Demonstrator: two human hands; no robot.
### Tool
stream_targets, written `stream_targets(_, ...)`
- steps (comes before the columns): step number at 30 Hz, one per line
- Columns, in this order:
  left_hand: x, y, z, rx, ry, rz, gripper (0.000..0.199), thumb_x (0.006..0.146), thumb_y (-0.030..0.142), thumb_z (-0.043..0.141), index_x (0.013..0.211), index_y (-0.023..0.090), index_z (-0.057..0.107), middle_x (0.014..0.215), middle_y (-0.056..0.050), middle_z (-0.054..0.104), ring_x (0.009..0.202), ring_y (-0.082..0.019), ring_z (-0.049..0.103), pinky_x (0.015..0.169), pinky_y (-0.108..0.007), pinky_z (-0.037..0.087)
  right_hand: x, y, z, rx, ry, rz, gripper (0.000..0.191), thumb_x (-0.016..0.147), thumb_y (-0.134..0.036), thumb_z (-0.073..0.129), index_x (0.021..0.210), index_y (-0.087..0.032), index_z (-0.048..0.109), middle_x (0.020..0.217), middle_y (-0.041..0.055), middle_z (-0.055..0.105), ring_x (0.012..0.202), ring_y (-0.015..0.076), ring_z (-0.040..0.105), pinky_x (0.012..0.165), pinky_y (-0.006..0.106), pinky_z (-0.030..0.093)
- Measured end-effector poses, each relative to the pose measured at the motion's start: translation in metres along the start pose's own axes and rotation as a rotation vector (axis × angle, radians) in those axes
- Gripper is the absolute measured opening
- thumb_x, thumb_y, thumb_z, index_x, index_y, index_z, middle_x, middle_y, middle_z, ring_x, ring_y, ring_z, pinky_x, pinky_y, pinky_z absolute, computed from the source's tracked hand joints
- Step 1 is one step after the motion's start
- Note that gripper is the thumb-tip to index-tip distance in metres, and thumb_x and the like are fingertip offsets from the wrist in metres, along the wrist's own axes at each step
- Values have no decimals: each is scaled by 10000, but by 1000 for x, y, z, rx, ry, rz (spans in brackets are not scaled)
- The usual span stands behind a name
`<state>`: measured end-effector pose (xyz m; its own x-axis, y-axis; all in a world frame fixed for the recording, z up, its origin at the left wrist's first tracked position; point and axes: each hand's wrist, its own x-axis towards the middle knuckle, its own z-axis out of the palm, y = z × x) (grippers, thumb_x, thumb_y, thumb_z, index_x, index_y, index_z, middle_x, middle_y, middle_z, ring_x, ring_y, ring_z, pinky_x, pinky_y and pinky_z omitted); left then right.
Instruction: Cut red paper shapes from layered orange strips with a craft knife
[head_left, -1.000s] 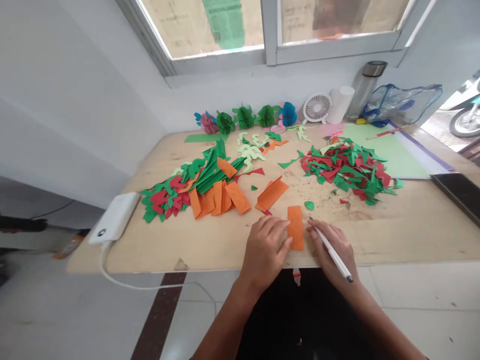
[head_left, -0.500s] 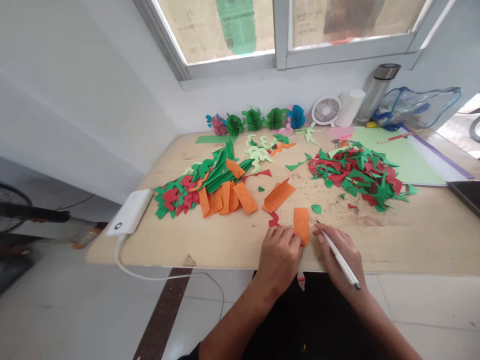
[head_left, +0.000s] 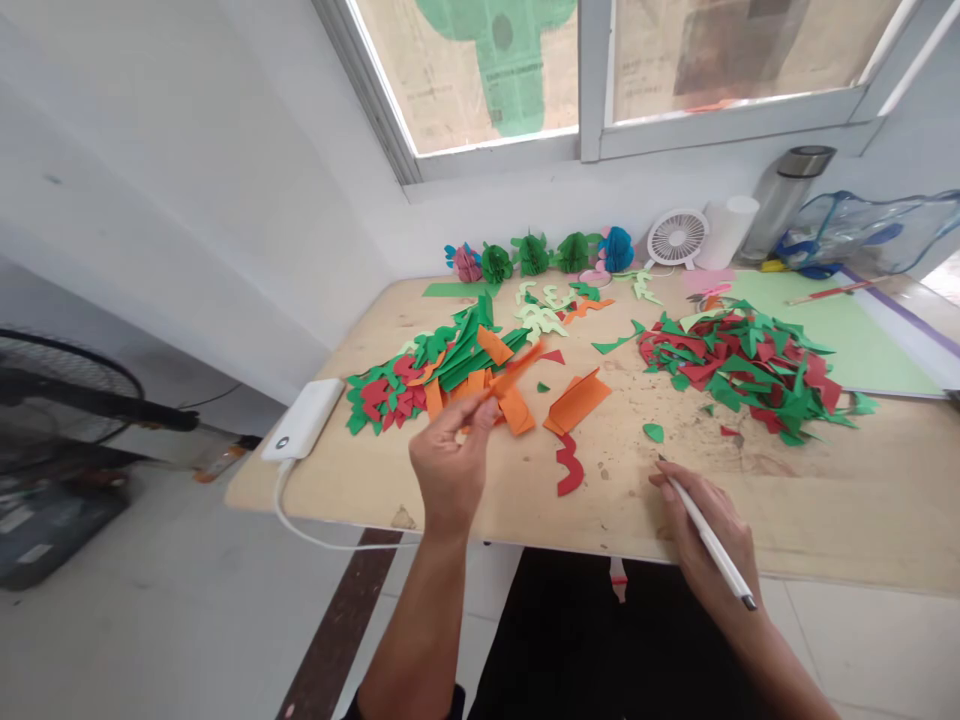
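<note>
My left hand [head_left: 450,455] pinches a folded orange paper strip [head_left: 517,368] between thumb and fingers, lifted over the pile of orange paper pieces [head_left: 517,412]. Resting on the table's front part, my right hand [head_left: 709,520] holds a white pen [head_left: 712,540] with its tip pointing away from me. A red curved paper cutout [head_left: 570,470] lies between the hands. Just behind it is a folded orange paper [head_left: 579,402]. A small green paper leaf [head_left: 653,433] sits near the pen tip.
Green and red scraps [head_left: 750,365] are heaped at the right. Green folded strips [head_left: 472,355] and red cutouts [head_left: 386,395] lie at the left, beside a white power bank [head_left: 304,420] with a cable. Honeycomb paper figures [head_left: 532,255], a small fan [head_left: 677,238] and a bottle [head_left: 787,200] line the wall.
My left hand has raised the orange strip off the table's front edge and carried it left to the orange pile. The red cutout is now uncovered. My right hand still holds the pen.
</note>
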<state>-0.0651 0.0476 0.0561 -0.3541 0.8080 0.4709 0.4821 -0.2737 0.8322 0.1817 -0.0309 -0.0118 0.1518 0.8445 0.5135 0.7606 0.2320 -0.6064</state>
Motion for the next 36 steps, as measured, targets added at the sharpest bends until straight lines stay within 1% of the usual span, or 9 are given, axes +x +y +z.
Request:
stream_targets(2, 12, -12, -2, 162, 23, 178, 210, 874, 307, 615, 959, 179, 758, 975, -60, 768, 888, -208, 716, 879, -345, 565, 0, 0, 0, -1, 0, -3, 207, 969, -353, 489, 1046, -243, 647, 919, 36, 759, 884, 213, 721, 799, 345, 545)
stream_targets(4, 16, -23, 0, 323, -135, 263, 206, 895, 297, 582, 953, 193, 750, 1016, -76, 760, 969, -242, 702, 944, -398, 537, 0, 0, 0, -1, 2, -3, 206, 969, -353, 492, 1046, -242, 647, 925, 40, 759, 887, 213, 720, 805, 347, 545)
stream_targets(7, 10, -30, 10, 464, -266, 289, 217, 910, 234, 547, 1026, 198, 727, 1058, -87, 742, 1041, -253, 673, 958, -403, 521, 0, 0, 1, -8, 3, -7, 207, 968, -354, 496, 1051, -238, 645, 928, 45, 758, 886, 212, 721, 804, 343, 545)
stream_targets(12, 1, -27, 41, 504, -425, 313, 212, 879, 230, 617, 1072, 196, 700, 1057, -83, 731, 1030, -257, 646, 923, -399, 501, 1, -1, 1, -41, 2, -35, 211, 979, -349, 474, 1032, -236, 644, 912, 40, 761, 854, 210, 724, 777, 340, 544)
stream_targets(17, 3, -27, 65, 497, -441, 298, 126, 858, 152, 602, 790, 195, 699, 818, -55, 727, 846, -241, 650, 795, -372, 495, 1, -2, 1, -32, 12, -20, 206, 975, -349, 482, 1022, -235, 647, 928, 46, 761, 868, 213, 721, 787, 350, 548)
stream_targets(23, -37, -15, 67, 437, -362, 264, 195, 923, 177, 507, 820, 180, 673, 767, -47, 702, 773, -200, 645, 743, -327, 489, -2, 2, 2, 82, -1, 118, 234, 953, -401, 506, 1066, -263, 656, 942, 30, 766, 937, 223, 714, 832, 370, 552)
stream_targets(27, -60, -6, 72, 373, -452, 309, 75, 870, 207, 618, 842, 212, 687, 773, -7, 717, 749, -171, 657, 737, -291, 499, -6, 5, 3, 176, 18, 256, 272, 935, -438, 523, 1112, -275, 650, 965, 26, 770, 971, 225, 710, 882, 384, 547)
stream_targets(32, -35, -5, 72, 500, -526, 270, 166, 900, 242, 603, 1041, 195, 675, 971, -64, 728, 924, -218, 655, 847, -347, 490, -6, 3, 3, 209, 34, 308, 292, 920, -451, 537, 1109, -263, 657, 971, 36, 768, 979, 226, 706, 888, 384, 552)
stream_targets(36, -9, -11, 74, 592, -568, 264, 60, 839, 228, 653, 882, 188, 664, 944, -90, 707, 983, -274, 622, 855, -391, 457, -6, 3, 2, 194, 24, 286, 288, 930, -441, 521, 1111, -261, 654, 978, 38, 765, 994, 223, 704, 891, 383, 554)
